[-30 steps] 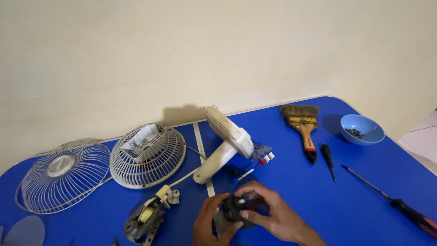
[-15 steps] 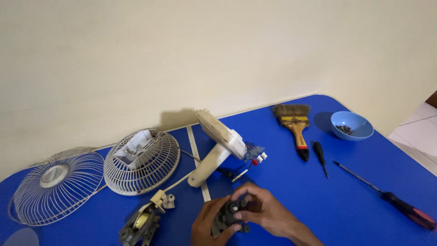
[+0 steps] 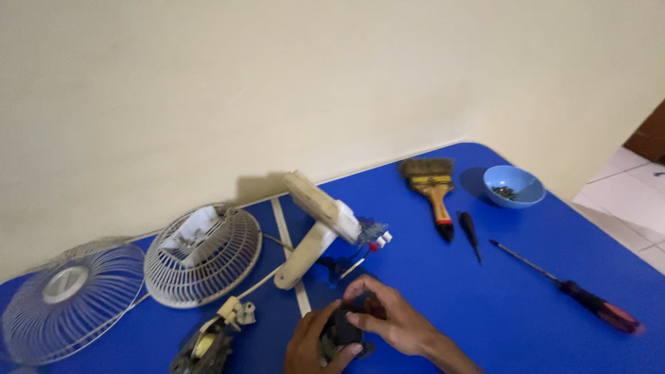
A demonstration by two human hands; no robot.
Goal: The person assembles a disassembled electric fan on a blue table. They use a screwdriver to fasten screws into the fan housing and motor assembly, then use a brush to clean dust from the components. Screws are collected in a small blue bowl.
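Note:
Both my hands hold a small dark fan motor part [image 3: 341, 331] low over the blue table [image 3: 485, 305]. My left hand [image 3: 308, 346] cups it from below and left. My right hand [image 3: 388, 320] grips it from the top and right, fingers curled over it. Just beyond them lies the cream fan stand [image 3: 315, 225] with a small circuit board and red and white wires at its side. A second motor piece with a cream plug [image 3: 211, 336] lies to the left of my hands.
Two white wire fan grilles [image 3: 202, 255] [image 3: 66, 299] lie at the left. A paintbrush [image 3: 431, 190], a small black screwdriver [image 3: 470, 232], a long red-handled screwdriver [image 3: 568, 289] and a blue bowl of screws [image 3: 513, 185] lie at the right. A cream wall runs behind.
The view has swung right and down, so everything has slid left in the frame. My hands have turned the dark motor part between them and still hold it.

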